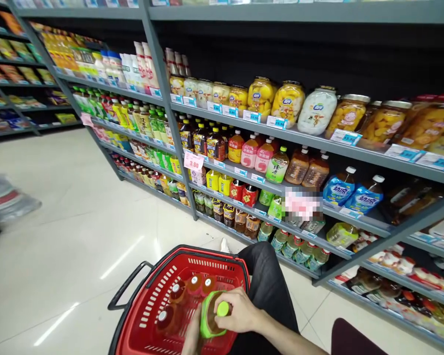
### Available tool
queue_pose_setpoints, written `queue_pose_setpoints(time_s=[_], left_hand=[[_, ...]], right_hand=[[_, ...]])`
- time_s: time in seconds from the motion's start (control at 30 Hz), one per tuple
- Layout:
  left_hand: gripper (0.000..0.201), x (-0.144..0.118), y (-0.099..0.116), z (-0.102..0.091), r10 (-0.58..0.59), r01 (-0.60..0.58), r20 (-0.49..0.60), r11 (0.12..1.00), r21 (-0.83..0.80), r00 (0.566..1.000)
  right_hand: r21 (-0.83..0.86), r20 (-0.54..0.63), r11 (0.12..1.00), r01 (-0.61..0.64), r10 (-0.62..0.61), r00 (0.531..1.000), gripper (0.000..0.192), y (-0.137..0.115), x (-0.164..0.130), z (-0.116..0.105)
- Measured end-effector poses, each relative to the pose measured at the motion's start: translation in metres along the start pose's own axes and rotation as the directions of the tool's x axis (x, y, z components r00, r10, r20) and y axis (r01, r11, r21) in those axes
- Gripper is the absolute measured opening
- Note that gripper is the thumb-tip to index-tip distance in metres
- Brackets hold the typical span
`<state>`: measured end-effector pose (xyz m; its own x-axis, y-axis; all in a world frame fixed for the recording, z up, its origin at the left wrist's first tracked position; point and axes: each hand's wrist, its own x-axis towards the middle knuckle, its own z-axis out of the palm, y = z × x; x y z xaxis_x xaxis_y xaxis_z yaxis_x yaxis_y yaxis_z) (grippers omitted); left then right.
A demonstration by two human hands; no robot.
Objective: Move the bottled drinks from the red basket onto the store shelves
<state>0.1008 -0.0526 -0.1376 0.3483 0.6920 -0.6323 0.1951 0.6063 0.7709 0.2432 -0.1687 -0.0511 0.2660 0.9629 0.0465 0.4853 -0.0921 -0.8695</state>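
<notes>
A drink bottle (211, 315) with a yellow-green cap, a green label and brownish liquid is held over the red shopping basket (153, 291). My right hand (239, 310) is closed around its neck, just below the cap. Against the bottle's left side lies my left hand (193, 329), gripping it low down, its fingers mostly hidden. Inside the basket stand several white-capped bottles, among them a dark reddish one (166, 320) at the left and a pinkish one (208, 288) near the far wall.
A grey shelf rack (251, 175) runs along the aisle, stocked with drink bottles and fruit jars (288, 101). My dark-trousered leg (272, 286) is right of the basket. A black basket handle (128, 286) sticks out left. A blurred plastic-wrapped pack (7, 197) appears at far left.
</notes>
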Motion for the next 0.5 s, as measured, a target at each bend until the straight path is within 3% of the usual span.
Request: queue_pose_setpoints(time_s=[0.1, 0.2, 0.3, 0.4, 0.5], left_hand=[[0.051, -0.020, -0.003, 0.023, -0.210, 0.256, 0.200, 0.936, -0.242, 0.957], [0.054, -0.052, 0.002, 0.042, -0.249, 0.353, 0.290, 0.847, -0.397, 0.924], [0.055, -0.079, 0.001, 0.064, -0.302, 0.444, 0.366, 0.795, -0.413, 0.880], [0.054, -0.090, -0.012, 0.080, -0.270, 0.439, 0.416, 0.810, -0.389, 0.868], [0.060, -0.091, -0.029, 0.088, -0.161, 0.346, 0.468, 0.873, -0.344, 0.869]], right_hand=[[0.107, -0.066, 0.994, 0.020, -0.013, 0.998, 0.017, -0.015, -0.001, -0.038], [0.255, -0.153, 0.966, -0.038, 0.079, 0.985, 0.026, -0.013, -0.005, -0.077], [0.334, -0.262, 0.941, -0.056, 0.150, 0.953, 0.035, 0.006, -0.011, -0.110], [0.425, -0.272, 0.903, -0.070, 0.201, 0.941, 0.038, 0.038, -0.018, -0.130], [0.552, -0.313, 0.827, -0.110, 0.327, 0.891, 0.037, 0.067, -0.028, -0.134]])
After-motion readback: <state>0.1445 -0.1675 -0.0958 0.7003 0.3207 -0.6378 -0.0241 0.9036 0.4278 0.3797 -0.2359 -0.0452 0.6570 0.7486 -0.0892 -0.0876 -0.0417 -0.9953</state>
